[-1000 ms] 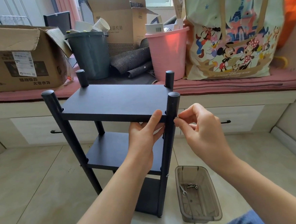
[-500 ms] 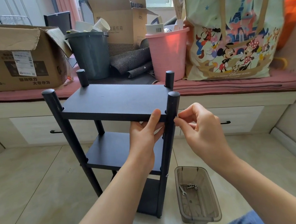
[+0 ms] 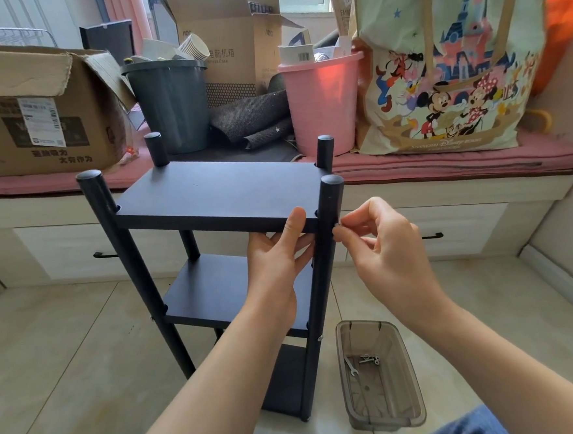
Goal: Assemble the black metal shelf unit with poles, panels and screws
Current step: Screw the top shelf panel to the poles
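A black shelf unit stands upright on the tiled floor, with several poles and three panels. My left hand [image 3: 278, 261] grips the front edge of the top panel [image 3: 219, 194], thumb on top, fingers underneath, next to the front right pole [image 3: 323, 282]. My right hand [image 3: 378, 244] pinches a small silver screw [image 3: 337, 225] against the right side of that pole, level with the top panel. Silver screw heads show lower down on the front poles at the middle panel [image 3: 212, 289].
A clear brown plastic tray [image 3: 377, 376] with a small wrench and a few screws lies on the floor right of the shelf. Behind, a cushioned window bench holds cardboard boxes [image 3: 33, 112], a grey bin [image 3: 172, 102], a pink bucket [image 3: 324, 102] and a cartoon tote bag [image 3: 444, 70].
Almost nothing has moved. Both hands stay at the front right corner of the top panel; the right fingers shift slightly on the screw.
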`<state>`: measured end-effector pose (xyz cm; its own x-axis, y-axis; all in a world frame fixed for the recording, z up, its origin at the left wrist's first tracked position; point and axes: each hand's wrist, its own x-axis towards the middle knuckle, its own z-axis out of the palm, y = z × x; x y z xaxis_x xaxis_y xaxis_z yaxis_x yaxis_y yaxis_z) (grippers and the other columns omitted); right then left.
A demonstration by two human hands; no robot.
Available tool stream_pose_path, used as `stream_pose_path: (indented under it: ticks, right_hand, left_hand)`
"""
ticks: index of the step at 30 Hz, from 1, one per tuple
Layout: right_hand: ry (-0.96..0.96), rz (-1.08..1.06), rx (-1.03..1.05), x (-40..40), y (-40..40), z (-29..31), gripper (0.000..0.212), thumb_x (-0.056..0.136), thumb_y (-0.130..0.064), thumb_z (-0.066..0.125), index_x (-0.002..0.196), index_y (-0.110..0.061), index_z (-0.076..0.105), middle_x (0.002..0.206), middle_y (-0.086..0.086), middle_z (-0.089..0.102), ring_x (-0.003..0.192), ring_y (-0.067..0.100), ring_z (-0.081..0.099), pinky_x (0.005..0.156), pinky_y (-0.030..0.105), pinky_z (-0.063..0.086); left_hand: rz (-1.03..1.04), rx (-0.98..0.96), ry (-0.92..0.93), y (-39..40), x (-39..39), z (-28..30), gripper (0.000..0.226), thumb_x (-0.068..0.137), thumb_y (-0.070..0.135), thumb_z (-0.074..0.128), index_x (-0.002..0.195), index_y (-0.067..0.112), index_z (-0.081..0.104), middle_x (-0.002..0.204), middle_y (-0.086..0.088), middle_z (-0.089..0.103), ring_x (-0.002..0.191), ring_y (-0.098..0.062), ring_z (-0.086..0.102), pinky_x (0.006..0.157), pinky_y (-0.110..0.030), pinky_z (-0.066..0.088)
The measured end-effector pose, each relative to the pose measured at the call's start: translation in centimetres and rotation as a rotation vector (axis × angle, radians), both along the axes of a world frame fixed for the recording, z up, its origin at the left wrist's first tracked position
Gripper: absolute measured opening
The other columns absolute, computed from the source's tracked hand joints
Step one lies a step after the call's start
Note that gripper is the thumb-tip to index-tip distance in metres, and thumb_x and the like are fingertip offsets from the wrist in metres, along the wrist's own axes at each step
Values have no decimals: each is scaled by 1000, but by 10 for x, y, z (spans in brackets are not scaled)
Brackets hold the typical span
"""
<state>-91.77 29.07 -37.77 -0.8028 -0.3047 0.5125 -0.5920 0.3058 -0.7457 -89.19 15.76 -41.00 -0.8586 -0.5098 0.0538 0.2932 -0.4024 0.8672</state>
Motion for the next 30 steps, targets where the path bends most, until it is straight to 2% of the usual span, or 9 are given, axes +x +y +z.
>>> stream_pose_path:
  ticks: [6,11,16,23,25,30]
  right_hand:
    - [-12,-9,-4,2,-1,0,11,92,-18,69,88,-16,59,79,-4,68,76,11,69,71,32,55]
    - [20,-26,27,4,-1,0,12,91,-17,70,88,-12,60,79,-3,66,77,13,68,72,34,55]
    - [116,-32,70,5,-3,0,10,91,-10,69,90,-9,59,79,-5,64,76,9,64,72,26,51]
    - [40,-25,45,3,-3,0,11,93,-10,66,91,-13,56,80,-7,64,78,6,64,67,18,52]
    - [24,-28,40,3,-3,0,10,93,-11,67,92,-13,57,81,-5,64,77,7,65,69,20,53]
    - [33,-38,51,3,-1,1,10,91,-14,70,91,-11,60,81,-5,66,76,10,67,69,25,53]
  left_hand:
    - [-3,-17,-8,-1,2,0,59,71,43,74,119,15,55,94,3,78,91,-19,76,70,-23,60]
    - [-12,-26,-14,-1,4,-1,62,71,44,74,121,12,54,96,0,78,94,-20,76,79,-27,62]
    - [-28,-43,-12,-2,3,-1,55,71,45,73,114,17,54,93,2,79,94,-19,76,85,-29,61]
    - [-18,-23,10,0,2,0,52,72,43,73,113,16,55,89,3,78,91,-19,76,74,-24,61]
    - [-17,-24,14,0,1,0,51,72,43,73,111,16,55,88,3,78,90,-18,76,72,-22,60]
    - [-21,-43,12,-1,1,-1,49,72,44,73,110,18,55,91,4,78,92,-18,76,77,-24,61]
